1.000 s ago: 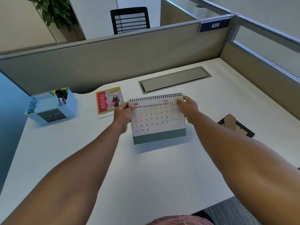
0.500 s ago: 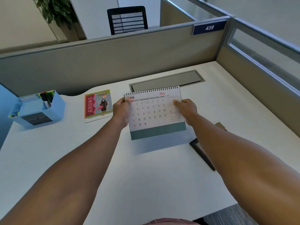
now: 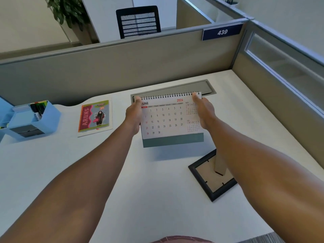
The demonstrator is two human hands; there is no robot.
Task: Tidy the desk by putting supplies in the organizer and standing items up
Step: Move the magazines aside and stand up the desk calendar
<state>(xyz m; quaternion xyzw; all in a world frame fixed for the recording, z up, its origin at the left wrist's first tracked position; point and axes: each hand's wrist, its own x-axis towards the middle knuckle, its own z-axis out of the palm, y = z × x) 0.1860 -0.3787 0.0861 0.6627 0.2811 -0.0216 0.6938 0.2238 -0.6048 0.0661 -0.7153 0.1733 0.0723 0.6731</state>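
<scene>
White desk (image 3: 122, 181) surface carries the spiral calendar (image 3: 168, 120) upright at centre, left hand (image 3: 134, 116) and right hand (image 3: 204, 113) pinching its top corners — standing-up step in progress; next move likely requires release, then the face-down picture frame (image 3: 208, 179).

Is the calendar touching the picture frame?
Apart. The head view shows bare desk between the calendar base and the picture frame lying nearer the person.
</scene>
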